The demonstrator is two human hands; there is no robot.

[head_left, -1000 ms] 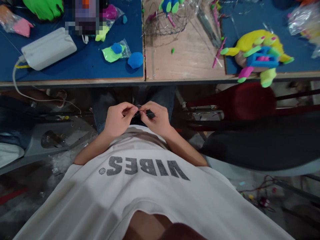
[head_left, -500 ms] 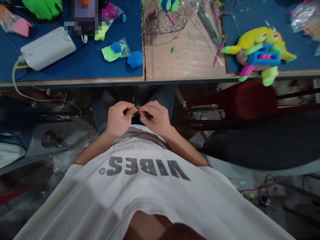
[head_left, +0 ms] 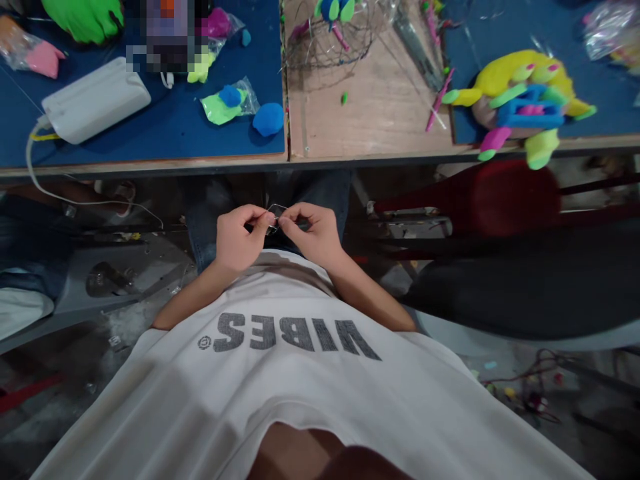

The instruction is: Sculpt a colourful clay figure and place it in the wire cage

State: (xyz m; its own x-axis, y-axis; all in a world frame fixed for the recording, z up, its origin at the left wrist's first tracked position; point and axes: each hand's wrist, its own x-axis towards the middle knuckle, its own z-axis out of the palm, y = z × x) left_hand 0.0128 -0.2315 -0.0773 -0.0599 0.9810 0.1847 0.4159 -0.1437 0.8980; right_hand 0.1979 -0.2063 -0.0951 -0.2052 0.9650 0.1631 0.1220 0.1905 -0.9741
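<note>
My left hand and my right hand meet above my lap, below the table's front edge. Between their pinched fingertips is a thin bent wire, which makes a small loop. Thumb and index finger of each hand press on it. The wire's ends are hidden behind the fingers. On the table ahead lie a blue clay lump and a light green clay piece with blue on it, partly in clear plastic.
A white power bank or adapter with a cable lies on the left. A wire frame stands mid-table. A yellow clay figure overhangs the table edge at right. Beneath is a red stool; a dark chair seat is beside me.
The wire loop shows more clearly above the fingertips, and my right fingers have turned slightly. Both hands stay in nearly the same place.
</note>
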